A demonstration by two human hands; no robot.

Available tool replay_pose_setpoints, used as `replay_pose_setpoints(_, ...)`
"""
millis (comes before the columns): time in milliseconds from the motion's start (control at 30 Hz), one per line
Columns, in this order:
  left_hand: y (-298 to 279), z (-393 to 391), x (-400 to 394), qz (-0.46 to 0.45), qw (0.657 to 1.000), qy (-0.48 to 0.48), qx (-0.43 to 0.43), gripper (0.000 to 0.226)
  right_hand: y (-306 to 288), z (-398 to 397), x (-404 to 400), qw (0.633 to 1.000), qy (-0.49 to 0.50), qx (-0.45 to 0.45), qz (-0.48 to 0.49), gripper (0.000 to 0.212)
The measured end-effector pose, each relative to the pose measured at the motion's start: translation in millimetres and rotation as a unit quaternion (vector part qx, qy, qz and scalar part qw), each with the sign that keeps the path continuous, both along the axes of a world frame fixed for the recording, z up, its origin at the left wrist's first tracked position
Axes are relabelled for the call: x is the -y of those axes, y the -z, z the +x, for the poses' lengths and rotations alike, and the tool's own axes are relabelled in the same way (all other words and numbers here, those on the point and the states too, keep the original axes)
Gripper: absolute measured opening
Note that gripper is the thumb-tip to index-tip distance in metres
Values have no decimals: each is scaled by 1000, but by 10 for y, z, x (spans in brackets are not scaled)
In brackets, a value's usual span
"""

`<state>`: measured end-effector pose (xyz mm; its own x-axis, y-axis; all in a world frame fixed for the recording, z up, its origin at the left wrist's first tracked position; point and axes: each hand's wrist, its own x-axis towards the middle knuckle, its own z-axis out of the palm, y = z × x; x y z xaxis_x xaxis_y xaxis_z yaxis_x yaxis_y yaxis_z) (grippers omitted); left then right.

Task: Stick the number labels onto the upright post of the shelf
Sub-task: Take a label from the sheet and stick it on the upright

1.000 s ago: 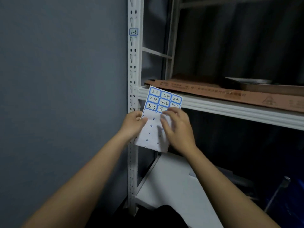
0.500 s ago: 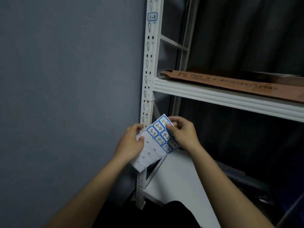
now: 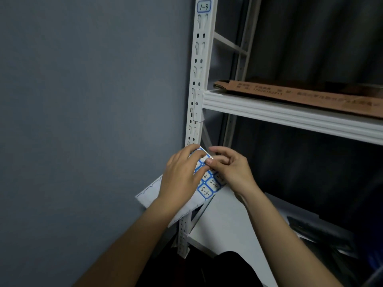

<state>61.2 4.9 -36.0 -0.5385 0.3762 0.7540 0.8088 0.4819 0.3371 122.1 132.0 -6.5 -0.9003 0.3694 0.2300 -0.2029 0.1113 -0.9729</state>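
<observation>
A white perforated upright post rises at the shelf's left corner, with a blue-bordered label "1-3" stuck near its top. In front of the post's lower part I hold a white label sheet with several blue-bordered number labels. My left hand grips the sheet from the left, fingers over its upper labels. My right hand pinches at a label near the sheet's top corner with thumb and fingertips. Part of the sheet is hidden under my hands.
A grey wall stands to the left of the post. The white shelf beam carries a flat brown cardboard piece. A white board lies on the lower level. The shelf's inside is dark.
The view has shifted, so the post and the "1-3" label sit further right and higher. The sheet has tilted and dropped lower; my right fingers have moved to its top corner.
</observation>
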Motion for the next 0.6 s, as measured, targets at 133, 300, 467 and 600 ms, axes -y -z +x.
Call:
replay_pose_setpoints(133,-2,-75,22,21,998,-47,-44,23,-48,-28,1,999,-32,2,0,25)
replay_pose_setpoints(300,-50,-121,20,29,994,-74,-73,22,-72,-75,45,1000,-22,-17,14,25)
replay_pose_setpoints(467,-126,-46,40,32,998,-51,14,22,-98,-53,76,998,-23,-48,25,26)
replay_pose_setpoints(600,-134,-33,67,60,995,-34,66,23,-93,-33,64,995,-34,-47,77,30)
